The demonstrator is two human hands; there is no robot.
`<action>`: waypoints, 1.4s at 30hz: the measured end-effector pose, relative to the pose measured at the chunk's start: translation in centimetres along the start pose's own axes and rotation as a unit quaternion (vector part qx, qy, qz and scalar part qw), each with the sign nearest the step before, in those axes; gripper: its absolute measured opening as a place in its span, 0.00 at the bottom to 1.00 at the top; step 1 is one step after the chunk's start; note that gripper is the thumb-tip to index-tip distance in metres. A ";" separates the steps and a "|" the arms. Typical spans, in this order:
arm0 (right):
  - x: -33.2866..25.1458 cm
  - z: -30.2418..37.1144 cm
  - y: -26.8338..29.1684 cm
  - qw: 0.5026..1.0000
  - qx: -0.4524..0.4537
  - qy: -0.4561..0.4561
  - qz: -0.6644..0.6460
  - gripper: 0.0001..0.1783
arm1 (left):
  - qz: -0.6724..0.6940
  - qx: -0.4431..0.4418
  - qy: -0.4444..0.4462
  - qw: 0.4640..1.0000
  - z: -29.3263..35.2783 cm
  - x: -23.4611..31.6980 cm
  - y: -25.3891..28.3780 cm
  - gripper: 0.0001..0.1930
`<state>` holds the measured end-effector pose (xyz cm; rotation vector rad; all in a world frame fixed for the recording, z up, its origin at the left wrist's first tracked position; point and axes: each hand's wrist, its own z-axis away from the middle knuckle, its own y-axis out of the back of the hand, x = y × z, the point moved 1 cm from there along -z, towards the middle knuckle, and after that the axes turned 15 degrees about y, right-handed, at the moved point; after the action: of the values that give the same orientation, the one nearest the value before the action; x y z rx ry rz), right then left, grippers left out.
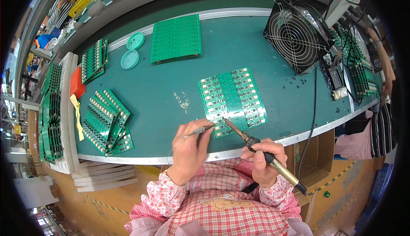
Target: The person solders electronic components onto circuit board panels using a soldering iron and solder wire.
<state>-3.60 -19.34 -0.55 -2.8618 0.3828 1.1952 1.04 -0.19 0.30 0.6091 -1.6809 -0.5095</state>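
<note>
A green circuit board panel (232, 95) with rows of small components lies on the bench in front of me. My right hand (268, 159) is closed round the handle of a soldering iron (277, 166), whose tip points at the lower middle of the panel. Whether that tip touches the board I cannot tell. At the panel's lower left corner, my left hand (188, 149) pinches a slim tube with thin solder wire (197, 131), its end close to the components. The wire trails down past the wrist.
Stacked boards (106, 118) lie at left, beside an orange-red box (77, 83). Two turquoise dishes (130, 59) and a bare-looking green panel stack (176, 38) sit farther back. A black fan (294, 35) stands at right, a cable (314, 107) below it. Small pale bits (182, 101) lie left of the panel.
</note>
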 end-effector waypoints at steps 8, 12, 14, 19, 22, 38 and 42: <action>0.1 -0.4 -0.2 0.999 -0.011 0.045 -0.003 0.07 | 0.003 0.000 -0.002 1.000 0.1 -0.1 0.0 0.09; 0.0 -0.7 -0.2 0.998 -0.024 0.061 -0.001 0.08 | 0.009 0.013 -0.013 1.000 0.1 -0.3 -0.2 0.12; 0.1 -0.6 -0.3 0.998 -0.019 0.061 -0.004 0.08 | 0.006 0.005 -0.004 1.000 0.1 -0.1 -0.1 0.10; 0.1 -0.8 -0.3 0.998 -0.019 0.064 -0.007 0.08 | 0.000 -0.002 0.005 1.000 0.1 -0.2 -0.1 0.09; 0.1 -0.6 -0.1 0.999 -0.025 0.042 -0.009 0.06 | 0.004 0.001 0.002 1.000 0.1 -0.2 -0.1 0.09; 0.9 -1.2 0.0 0.993 -0.112 0.006 0.032 0.05 | 0.007 0.003 0.001 1.000 0.0 -0.1 -0.1 0.09; 1.0 -1.7 0.4 0.978 -0.178 0.100 0.048 0.06 | 0.004 0.004 -0.002 1.000 0.0 -0.2 -0.1 0.09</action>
<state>-1.90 -20.15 -0.02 -3.3232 0.3439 1.0883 1.08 -0.15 0.09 0.6070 -1.6892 -0.4989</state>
